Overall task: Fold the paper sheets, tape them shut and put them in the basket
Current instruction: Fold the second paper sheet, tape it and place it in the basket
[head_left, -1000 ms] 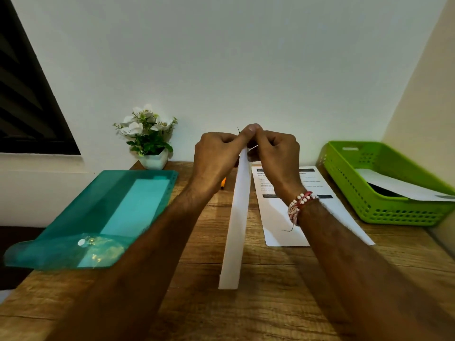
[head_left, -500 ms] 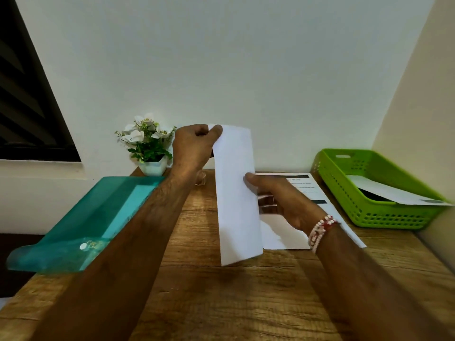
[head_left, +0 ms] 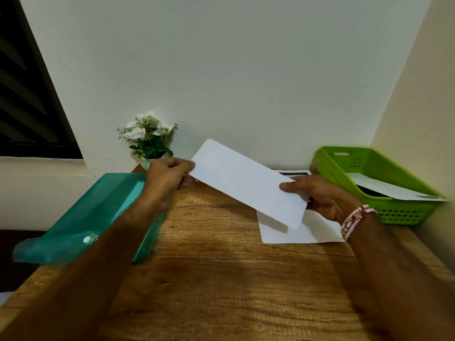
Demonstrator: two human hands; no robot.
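Held: folded sheet (head_left: 246, 183) aloft between your hands | left hand (head_left: 167, 175) pinches one end, right hand (head_left: 320, 195) grips the other, thumb on top | basket (head_left: 327, 163) just beyond right hand | advice: lead rightward, lay it flat.

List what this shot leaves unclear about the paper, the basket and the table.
- Head view, folded paper: only a blank face shows; taped or not, cannot tell.
- Head view, flat sheet: largely covered by folded paper and right hand; print too small.
- Head view, basket: dark item mostly under a white sheet.
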